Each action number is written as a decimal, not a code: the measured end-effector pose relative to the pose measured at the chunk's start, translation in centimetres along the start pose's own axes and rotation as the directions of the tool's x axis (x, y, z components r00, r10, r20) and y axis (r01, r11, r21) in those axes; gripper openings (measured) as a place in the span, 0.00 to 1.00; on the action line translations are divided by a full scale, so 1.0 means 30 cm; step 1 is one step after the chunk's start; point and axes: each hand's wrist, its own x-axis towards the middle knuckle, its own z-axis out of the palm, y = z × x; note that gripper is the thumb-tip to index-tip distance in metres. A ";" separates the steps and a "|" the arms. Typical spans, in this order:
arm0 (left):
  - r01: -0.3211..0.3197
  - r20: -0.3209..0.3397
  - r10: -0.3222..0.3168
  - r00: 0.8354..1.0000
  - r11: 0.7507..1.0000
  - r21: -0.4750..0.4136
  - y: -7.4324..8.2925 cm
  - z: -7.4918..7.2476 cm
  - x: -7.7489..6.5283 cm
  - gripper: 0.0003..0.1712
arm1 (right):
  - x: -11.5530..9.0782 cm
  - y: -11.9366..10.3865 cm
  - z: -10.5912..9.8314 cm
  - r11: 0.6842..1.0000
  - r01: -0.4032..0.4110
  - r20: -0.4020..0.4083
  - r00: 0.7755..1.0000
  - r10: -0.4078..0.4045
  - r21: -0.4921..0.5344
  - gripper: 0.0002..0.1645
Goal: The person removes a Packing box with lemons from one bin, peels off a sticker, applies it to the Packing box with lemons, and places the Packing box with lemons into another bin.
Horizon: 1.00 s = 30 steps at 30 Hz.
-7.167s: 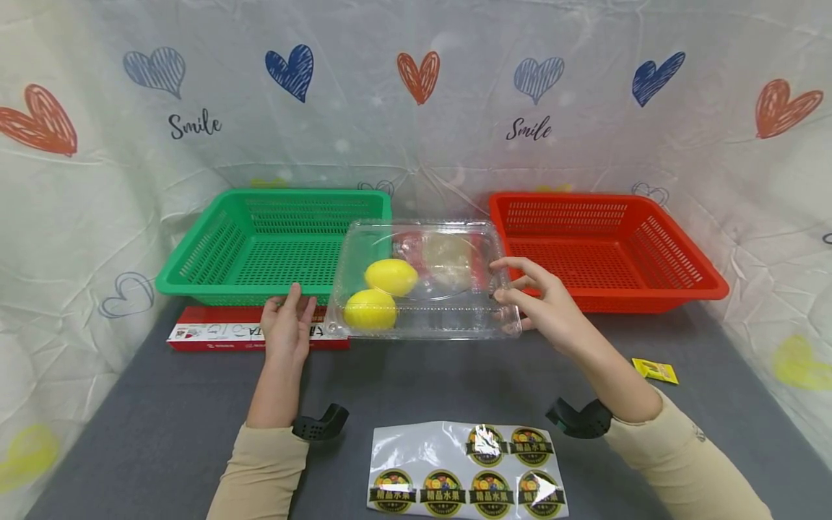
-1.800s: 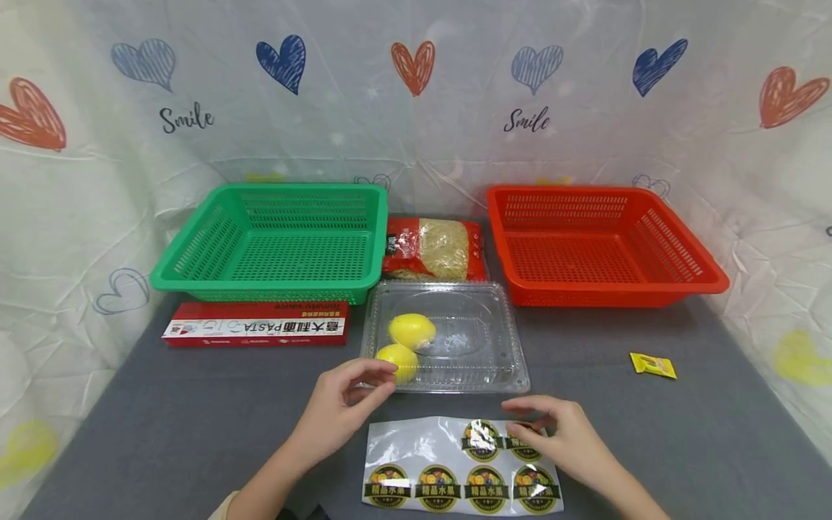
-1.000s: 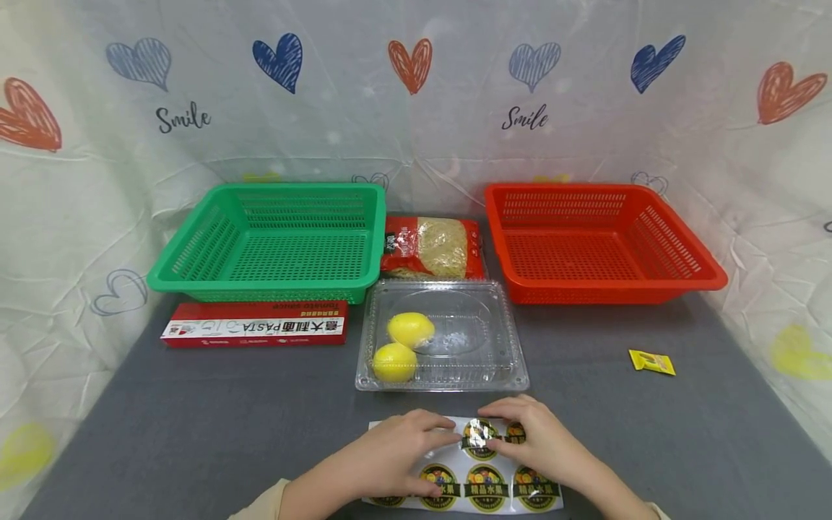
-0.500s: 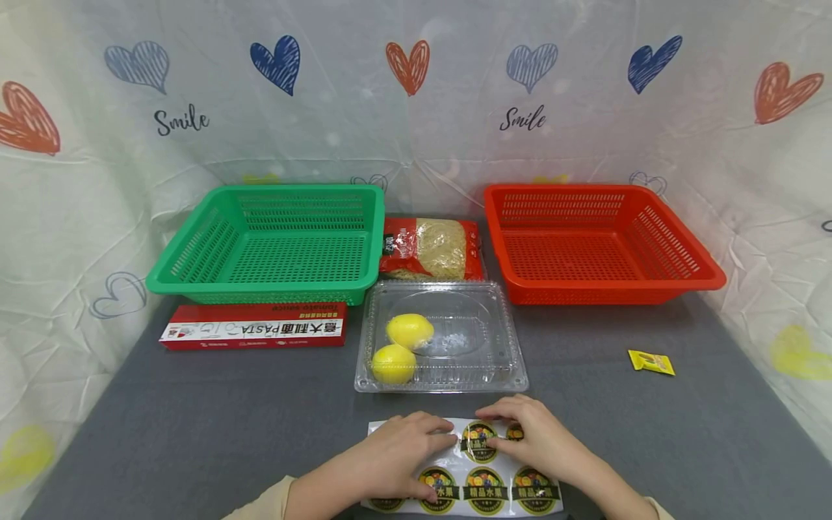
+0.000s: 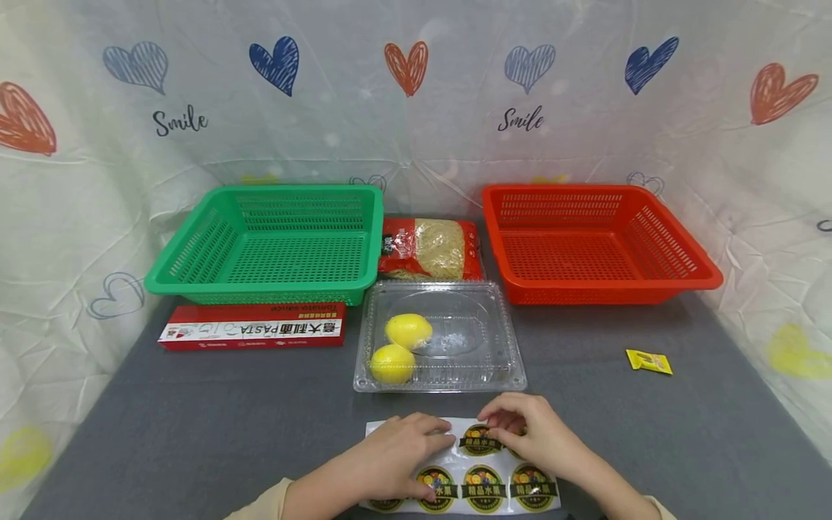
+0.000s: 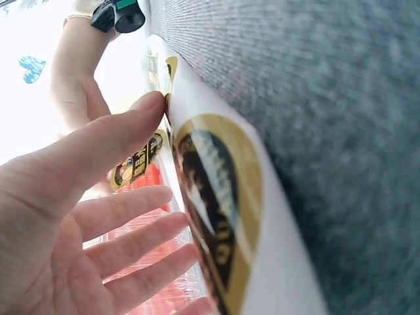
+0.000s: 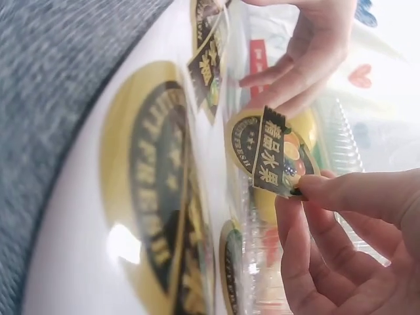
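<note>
A white sheet of round black-and-gold fruit labels lies at the front of the table. My left hand rests on its left part; in the left wrist view the thumb touches the sheet and the fingers are spread. My right hand pinches one round sticker at its edge between thumb and index finger. That sticker stands up from the sheet; whether its far edge still touches, I cannot tell. Behind the sheet sits a clear plastic clamshell box, closed, with two lemons in its left side.
At the back stand a green basket on the left and a red basket on the right. Between them lies a red bag of noodles. A red pasta box lies before the green basket, a small yellow packet at right.
The clamshell box has come down from the right hand onto the table. Both hands have moved to the label sheet. In the last half second the right fingers have closed on a sticker and lifted it.
</note>
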 end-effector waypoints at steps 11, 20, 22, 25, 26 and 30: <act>0.024 -0.157 -0.055 0.986 0.981 -0.192 0.002 -0.008 0.012 0.25 | 0.008 -0.026 -0.005 0.996 0.085 -0.074 0.994 -0.084 0.008 0.11; 0.013 -0.279 -0.219 0.935 0.808 -0.590 0.005 -0.031 0.031 0.03 | 0.038 -0.068 -0.005 0.989 0.149 -0.120 0.982 -0.147 0.010 0.10; 0.001 -0.296 -0.243 0.924 0.775 -0.632 0.001 -0.031 0.033 0.01 | 0.043 -0.077 -0.006 0.988 0.152 -0.127 0.980 -0.151 0.003 0.10; -0.018 -0.331 -0.277 0.902 0.742 -0.670 -0.006 -0.036 0.031 0.02 | 0.050 -0.086 -0.009 0.987 0.159 -0.150 0.976 -0.158 -0.010 0.11; -0.022 -0.338 -0.289 0.896 0.731 -0.682 -0.008 -0.040 0.030 0.01 | 0.052 -0.089 -0.010 0.986 0.164 -0.160 0.973 -0.164 -0.013 0.11; -0.016 -0.342 -0.335 0.878 0.693 -0.720 -0.016 -0.061 0.021 0.01 | 0.060 -0.099 -0.014 0.984 0.175 -0.201 0.964 -0.176 -0.022 0.13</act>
